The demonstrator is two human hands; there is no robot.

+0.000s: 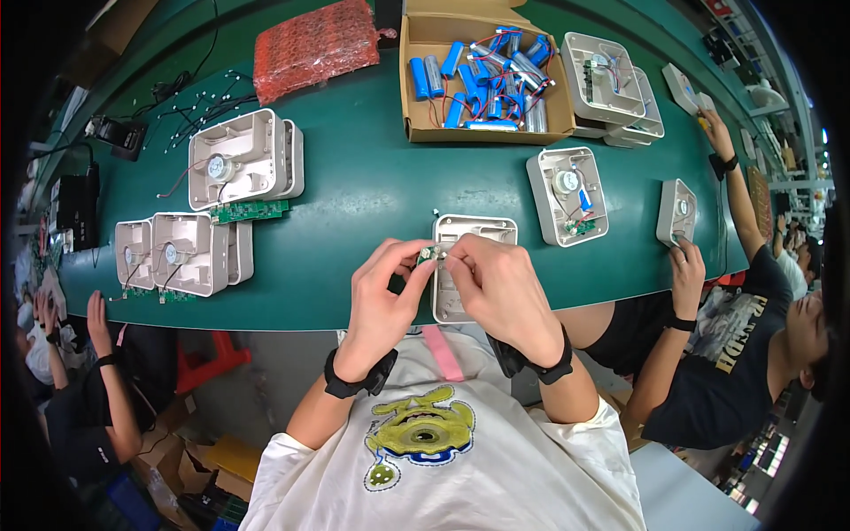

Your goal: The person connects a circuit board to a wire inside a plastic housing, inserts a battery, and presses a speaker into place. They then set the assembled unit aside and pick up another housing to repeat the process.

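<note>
In front of me, over the near edge of the table, my left hand (pixel 388 281) pinches a small green circuit board (pixel 427 254) between thumb and fingertips. My right hand (pixel 503 279) is closed at the right end of the board, thumb against forefinger. Whatever sits between those fingertips is too small and too covered to make out; it may be a white connector on the board. Under both hands lies an open white plastic housing (pixel 475 225), its hollow side up. My right hand covers much of its interior.
Stacked white housings (pixel 232 159) with round speakers and green boards stand left. A cardboard box (pixel 487 136) of blue wired battery cells is at the back, beside a red bubble-wrap package (pixel 315 46). Another housing (pixel 568 196) lies right, where a co-worker's hand (pixel 687 270) touches one.
</note>
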